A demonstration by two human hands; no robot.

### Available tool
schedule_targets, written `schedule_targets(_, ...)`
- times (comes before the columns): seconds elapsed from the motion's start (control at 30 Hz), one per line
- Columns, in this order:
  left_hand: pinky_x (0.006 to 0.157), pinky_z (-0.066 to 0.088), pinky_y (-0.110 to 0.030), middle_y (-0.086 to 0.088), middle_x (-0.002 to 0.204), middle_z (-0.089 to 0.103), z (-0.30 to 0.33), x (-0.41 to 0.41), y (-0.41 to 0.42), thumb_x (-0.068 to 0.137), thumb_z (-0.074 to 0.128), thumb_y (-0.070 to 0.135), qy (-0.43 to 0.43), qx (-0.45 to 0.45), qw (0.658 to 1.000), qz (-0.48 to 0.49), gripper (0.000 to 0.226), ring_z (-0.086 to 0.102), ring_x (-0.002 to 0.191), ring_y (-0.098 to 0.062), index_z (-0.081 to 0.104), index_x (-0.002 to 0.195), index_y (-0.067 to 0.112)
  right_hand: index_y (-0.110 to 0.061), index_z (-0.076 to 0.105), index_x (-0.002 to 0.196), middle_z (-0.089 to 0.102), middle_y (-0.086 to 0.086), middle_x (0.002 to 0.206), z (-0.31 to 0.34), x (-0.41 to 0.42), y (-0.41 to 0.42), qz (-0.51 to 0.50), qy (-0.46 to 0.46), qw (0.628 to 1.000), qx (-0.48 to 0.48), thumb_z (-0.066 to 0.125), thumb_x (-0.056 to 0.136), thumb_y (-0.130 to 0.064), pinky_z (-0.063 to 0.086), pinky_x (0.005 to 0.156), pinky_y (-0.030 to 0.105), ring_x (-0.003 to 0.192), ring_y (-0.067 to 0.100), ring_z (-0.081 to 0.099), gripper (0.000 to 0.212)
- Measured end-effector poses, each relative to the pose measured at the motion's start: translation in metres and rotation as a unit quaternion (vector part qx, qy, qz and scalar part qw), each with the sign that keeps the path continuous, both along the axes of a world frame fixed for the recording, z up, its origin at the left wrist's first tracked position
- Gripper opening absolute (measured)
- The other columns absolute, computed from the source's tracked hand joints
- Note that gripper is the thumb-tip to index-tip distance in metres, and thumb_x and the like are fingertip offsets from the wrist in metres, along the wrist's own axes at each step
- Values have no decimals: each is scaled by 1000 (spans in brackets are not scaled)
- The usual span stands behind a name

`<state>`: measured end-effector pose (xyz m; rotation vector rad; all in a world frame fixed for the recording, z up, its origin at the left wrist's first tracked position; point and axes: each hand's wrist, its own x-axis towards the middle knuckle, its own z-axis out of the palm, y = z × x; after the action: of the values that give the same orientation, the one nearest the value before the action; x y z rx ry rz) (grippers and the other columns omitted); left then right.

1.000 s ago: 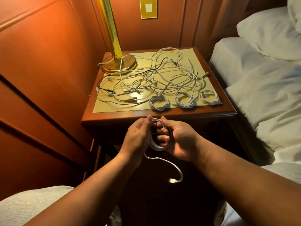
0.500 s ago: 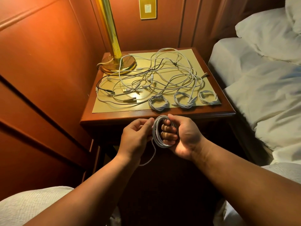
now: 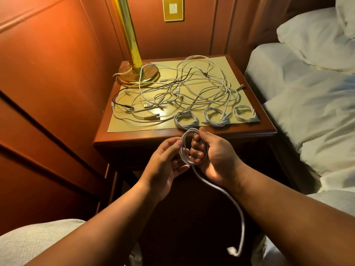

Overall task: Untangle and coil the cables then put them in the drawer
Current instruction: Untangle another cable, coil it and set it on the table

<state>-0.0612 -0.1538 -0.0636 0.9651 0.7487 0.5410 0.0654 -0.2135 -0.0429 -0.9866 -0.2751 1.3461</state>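
From my head camera I see my right hand (image 3: 215,154) in front of the nightstand (image 3: 192,136), below its front edge, fingers curled through a coil of white cable (image 3: 187,148) and gripping it. The coil stands on edge, its long axis running up and down, slightly tilted. My left hand (image 3: 167,160) pinches the coil's left side between thumb and fingers. The loose tail (image 3: 226,196) leaves the bottom of the coil and hangs down toward me, curving right, its plug (image 3: 231,251) pointing left at the lowest end. On the nightstand's top three finished coils (image 3: 217,117) lie flat in a row near the front edge, behind them a tangle of cables (image 3: 184,87) beside the brass lamp (image 3: 137,73). I can read no writing anywhere.
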Motion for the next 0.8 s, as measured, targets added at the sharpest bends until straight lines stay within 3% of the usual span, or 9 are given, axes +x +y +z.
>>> schedule_targets(0.1, 82, 55, -43, -5, 94, 66, -1, 1, 0, 89, 64, 28, 13, 19, 1000, 11, 23, 68, 87, -25, 64, 111, 21, -15, 50, 78, 34, -3, 59, 1, 0, 0, 1, 19, 1000, -18, 36, 105, -37, 38, 43, 21, 49, 9, 31, 37)
schedule_targets(0.23, 83, 59, -48, -3, 91, 74, -5, 2, 0, 95, 63, 24, 63, 101, 992, 51, 15, 72, 90, -25, 66, 108, 20, -14, 53, 77, 36, -2, 60, -2, 2, -1, 19, 28, 999, -7, 37, 103, -38, 37, 52, 23, 52, 11, 35, 39)
schedule_targets(0.37, 69, 58, -34, -9, 96, 74, -4, 2, -2, 96, 60, 29, 80, 77, 991, 71, 18, 73, 86, -23, 67, 109, 18, -11, 53, 87, 40, -1, 64, -4, -7, -2, 35, 19, 998, 45, 33, 104, -27, 38, 58, 24, 57, 11, 39, 30)
schedule_targets(0.53, 78, 59, -40, -3, 99, 75, 0, 3, -6, 99, 56, 31, 90, 62, 993, 33, 19, 73, 90, -19, 67, 113, 27, -13, 54, 97, 49, -6, 70, -8, -16, -6, 27, -133, 988, 78, 33, 107, -23, 42, 67, 25, 64, 7, 46, 25)
schedule_targets(0.63, 73, 58, -36, -5, 98, 74, 2, 4, -14, 101, 52, 23, 122, 63, 990, -37, 20, 71, 79, -16, 67, 114, 28, -15, 52, 102, 50, -6, 74, -5, -14, -7, 14, -247, 967, 63, 33, 107, -21, 44, 69, 22, 65, 2, 51, 21)
schedule_targets(0.73, 56, 50, -26, -15, 97, 74, 0, 4, -21, 100, 54, 15, 158, 80, 975, -131, 18, 66, 67, -17, 69, 110, 18, -7, 49, 104, 45, -1, 76, -6, -10, -5, -21, -414, 908, 58, 35, 106, -15, 40, 63, 17, 62, 1, 43, 16)
schedule_targets(0.8, 57, 45, -28, -16, 91, 74, 1, 3, -21, 95, 63, 18, 188, 138, 958, -170, 9, 64, 65, -21, 71, 95, 18, -7, 48, 102, 48, -2, 78, -11, -9, -3, -6, -515, 855, 57, 39, 105, -12, 39, 61, 15, 63, 0, 45, 11)
